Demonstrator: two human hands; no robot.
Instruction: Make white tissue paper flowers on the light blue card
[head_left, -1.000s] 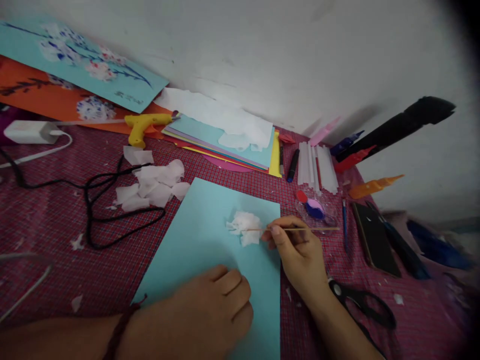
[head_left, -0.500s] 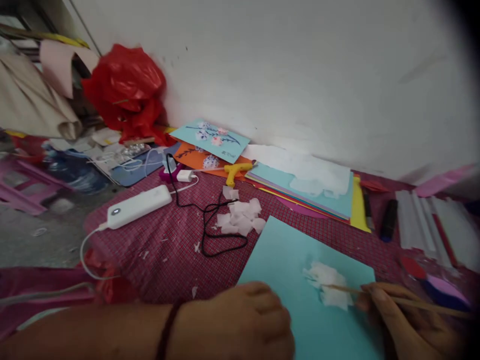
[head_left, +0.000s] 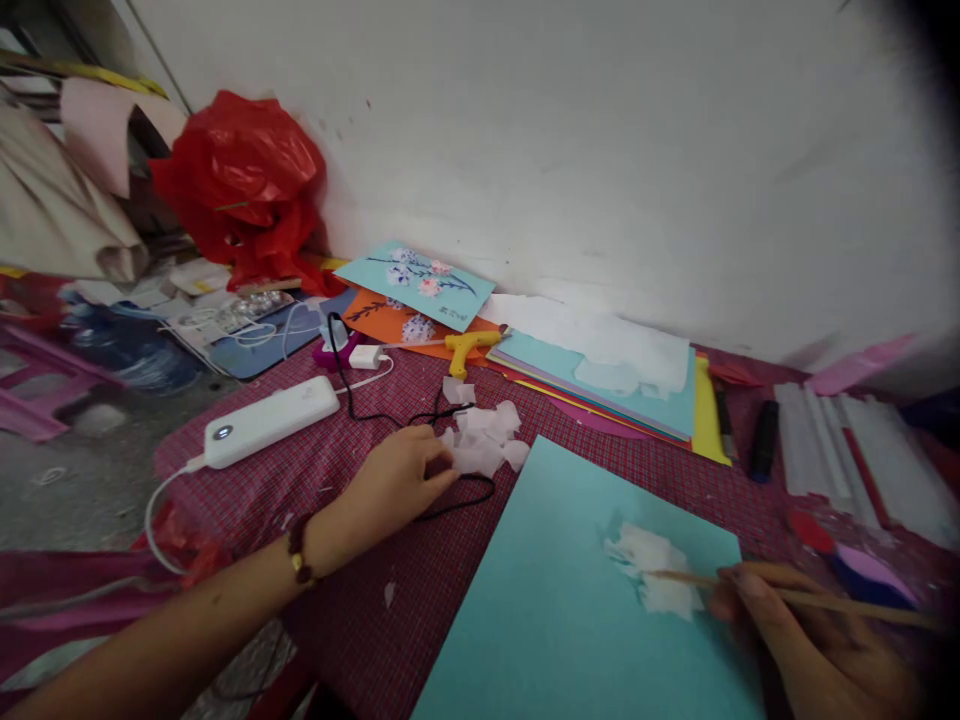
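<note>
Where it touches scraps point(head_left: 484, 442), grip of left hand point(head_left: 396, 482) unclear; right hand point(head_left: 814, 645) pinching stick point(head_left: 847, 607).

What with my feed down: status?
Left hand on tissue pieces, grip unclear. Right hand holds wooden stick, tip at tissue clump on blue card. Black cable beside pieces.

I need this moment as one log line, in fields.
left hand: fingers at white paper pieces | right hand: grips wooden stick | stick tip: on white tuft | white tuft: on blue sheet
</note>
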